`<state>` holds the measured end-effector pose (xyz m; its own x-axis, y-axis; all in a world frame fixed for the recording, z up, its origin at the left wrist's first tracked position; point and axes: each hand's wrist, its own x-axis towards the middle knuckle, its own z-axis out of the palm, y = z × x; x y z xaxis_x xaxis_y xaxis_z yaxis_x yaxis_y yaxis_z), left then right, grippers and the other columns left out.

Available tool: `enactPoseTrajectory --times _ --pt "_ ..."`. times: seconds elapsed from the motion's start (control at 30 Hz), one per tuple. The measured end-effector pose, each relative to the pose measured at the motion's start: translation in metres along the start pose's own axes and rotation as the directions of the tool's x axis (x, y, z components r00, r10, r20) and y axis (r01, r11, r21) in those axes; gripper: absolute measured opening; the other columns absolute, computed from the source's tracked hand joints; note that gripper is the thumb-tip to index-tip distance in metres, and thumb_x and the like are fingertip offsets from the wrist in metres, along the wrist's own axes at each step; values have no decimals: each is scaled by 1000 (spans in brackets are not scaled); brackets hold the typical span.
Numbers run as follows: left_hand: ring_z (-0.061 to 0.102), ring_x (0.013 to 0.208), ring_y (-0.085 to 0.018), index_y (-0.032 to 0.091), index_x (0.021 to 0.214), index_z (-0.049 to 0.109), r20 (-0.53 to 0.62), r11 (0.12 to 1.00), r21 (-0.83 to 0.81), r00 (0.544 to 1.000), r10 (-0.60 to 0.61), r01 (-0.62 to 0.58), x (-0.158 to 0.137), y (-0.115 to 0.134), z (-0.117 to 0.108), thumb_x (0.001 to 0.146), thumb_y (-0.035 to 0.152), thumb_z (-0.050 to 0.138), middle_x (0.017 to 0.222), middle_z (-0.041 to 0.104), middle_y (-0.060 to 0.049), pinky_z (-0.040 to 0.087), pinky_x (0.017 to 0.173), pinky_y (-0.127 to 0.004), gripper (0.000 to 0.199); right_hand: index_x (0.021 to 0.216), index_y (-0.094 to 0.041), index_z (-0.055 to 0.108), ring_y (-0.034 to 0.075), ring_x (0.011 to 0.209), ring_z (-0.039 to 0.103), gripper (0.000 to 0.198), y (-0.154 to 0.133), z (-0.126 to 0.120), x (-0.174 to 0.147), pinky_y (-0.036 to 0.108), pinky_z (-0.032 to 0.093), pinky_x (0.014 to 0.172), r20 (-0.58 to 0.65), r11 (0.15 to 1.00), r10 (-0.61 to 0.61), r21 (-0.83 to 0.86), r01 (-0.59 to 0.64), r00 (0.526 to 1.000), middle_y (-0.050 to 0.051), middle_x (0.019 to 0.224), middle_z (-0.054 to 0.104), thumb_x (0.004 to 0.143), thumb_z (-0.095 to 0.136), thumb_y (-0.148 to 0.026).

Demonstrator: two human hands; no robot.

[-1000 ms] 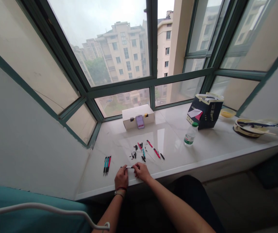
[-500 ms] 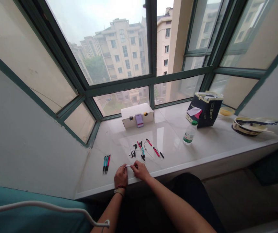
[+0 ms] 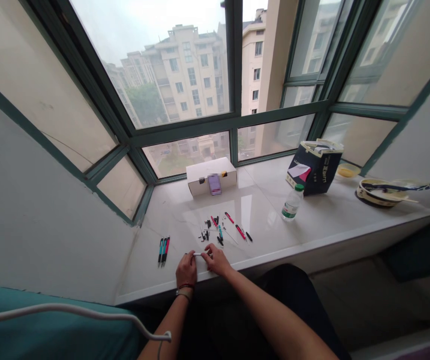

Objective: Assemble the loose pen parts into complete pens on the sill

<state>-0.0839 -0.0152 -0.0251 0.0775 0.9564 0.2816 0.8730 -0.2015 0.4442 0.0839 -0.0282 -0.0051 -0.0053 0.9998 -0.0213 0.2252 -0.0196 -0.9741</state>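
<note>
My left hand (image 3: pixel 186 270) and my right hand (image 3: pixel 217 261) meet near the front edge of the sill, each with closed fingers on one end of a slim whitish pen part (image 3: pixel 197 254). Its exact kind is too small to tell. Just beyond them lie loose pen pieces: black grips (image 3: pixel 220 240), a teal barrel (image 3: pixel 220 231), red barrels (image 3: pixel 240 231) and thin metallic bits. Left of my hands, assembled pens (image 3: pixel 163 251) in teal, black and red lie side by side.
On the white sill (image 3: pixel 267 245), a white box (image 3: pixel 211 175) with a purple packet (image 3: pixel 215 184) stands by the window. Rightward are a plastic bottle (image 3: pixel 291 206), a dark paper bag (image 3: pixel 314 167) and a food bowl (image 3: pixel 378 194). A white bent rod (image 3: pixel 68 309) crosses the lower left.
The view has shifted slightly. Both hands keep the same hold on the slim part, with the right fingers only slightly changed. The loose pieces and pens lie as before.
</note>
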Motion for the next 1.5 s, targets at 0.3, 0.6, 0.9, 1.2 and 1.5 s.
enactPoseTrajectory --times 0.3,0.6,0.9,1.2,1.5 --pt "65 93 -18 21 115 66 11 1000 20 1000 -8 7 1 3 -2 97 22 45 99 69 -6 48 80 -27 28 75 -20 57 11 41 56 29 2 2 2 21 41 49 -26 997 20 -76 -22 999 -5 51 56 96 52 -39" --pt "65 94 -19 21 115 66 -2 1000 4 1000 -2 2 0 0 1 97 24 44 98 69 -7 49 80 -28 29 92 -19 65 12 61 61 13 0 -2 -1 22 44 62 -51 986 -70 -152 62 996 -1 75 68 82 69 -26" --pt "65 94 -20 21 114 66 -3 1000 -9 1000 21 -21 0 -6 6 98 27 42 98 69 -7 49 81 -30 29 74 -19 66 13 57 56 28 -7 -3 0 22 38 60 -23 973 -39 -229 33 999 -1 55 60 94 58 -36" --pt "64 95 -21 20 112 66 -1 999 -34 1000 -7 7 -1 -1 3 97 24 43 101 69 -8 48 82 -31 28 84 -19 66 13 60 59 14 -5 -4 -2 22 41 63 -54 987 -62 -152 53 997 -1 68 67 87 67 -33" --pt "65 92 -20 21 111 67 8 1000 -2 1000 6 -6 0 1 0 97 25 44 96 69 -7 48 80 -29 28 80 -19 67 14 62 58 20 -2 -2 -1 22 39 63 -81 971 -13 -238 -7 997 0 63 64 91 64 -35"
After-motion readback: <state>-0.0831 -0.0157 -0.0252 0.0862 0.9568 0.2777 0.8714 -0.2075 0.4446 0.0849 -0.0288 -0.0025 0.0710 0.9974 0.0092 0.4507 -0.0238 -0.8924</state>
